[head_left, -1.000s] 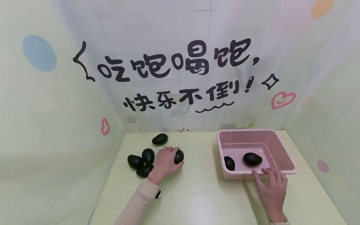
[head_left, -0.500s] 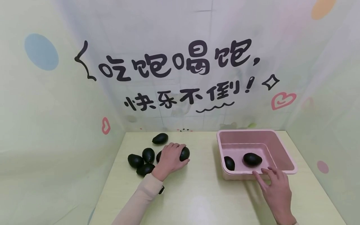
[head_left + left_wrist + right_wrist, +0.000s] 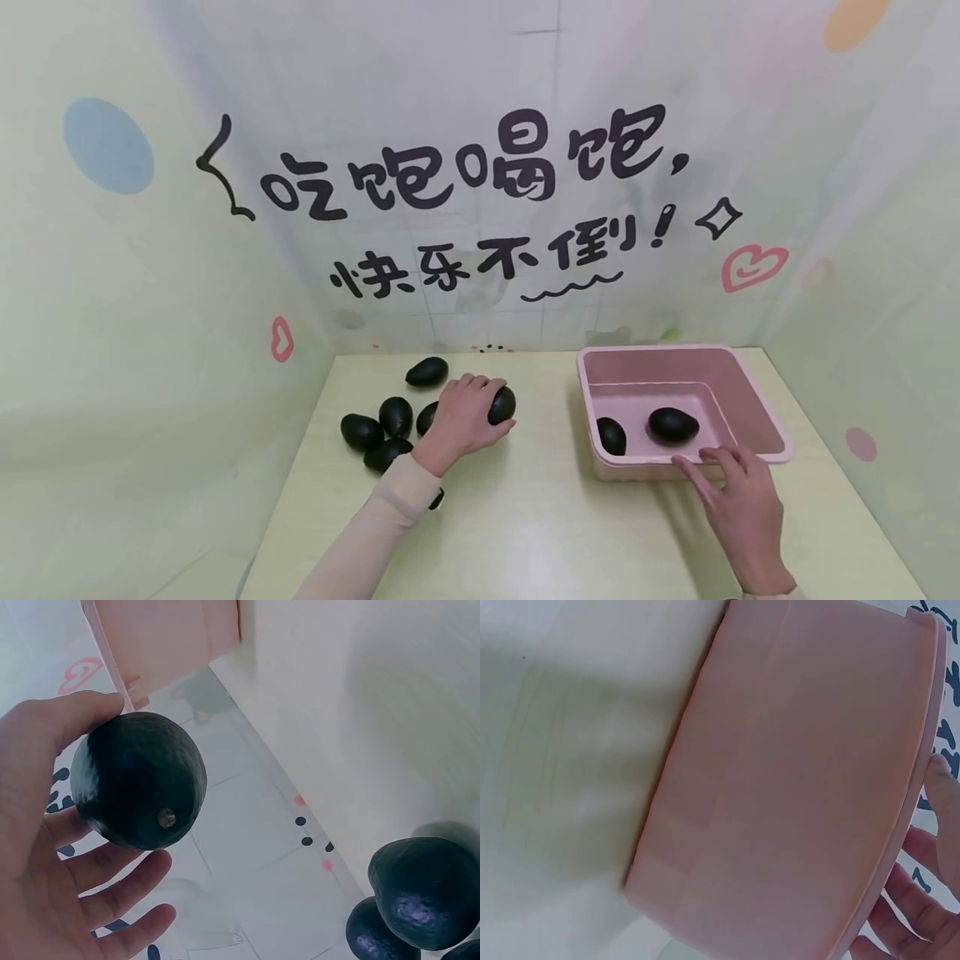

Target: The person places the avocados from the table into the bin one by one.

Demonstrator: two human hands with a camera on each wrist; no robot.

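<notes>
My left hand [image 3: 461, 423] grips a dark avocado [image 3: 502, 406] between thumb and fingers, left of the pink bin [image 3: 716, 367]. In the left wrist view this avocado [image 3: 139, 780] shows its stem end and hangs above the table. My right hand [image 3: 742, 508] touches the bin's near rim with thumb and fingertips; in the right wrist view the fingers [image 3: 915, 900] lie loosely along that rim. Inside the bin are two avocados, one in the middle [image 3: 673, 425] and one at the left, partly hidden by the wall.
Several avocados lie on the left of the table [image 3: 525, 525]: a cluster [image 3: 362, 432], one [image 3: 426, 417] partly behind my left hand, and one farther back [image 3: 427, 372]. A printed curtain [image 3: 450, 75] stands behind and at both sides.
My left hand has moved right and slightly away with the avocado, uncovering part of another avocado behind it. My right hand has shifted slightly right, its fingertips still at the rim.
</notes>
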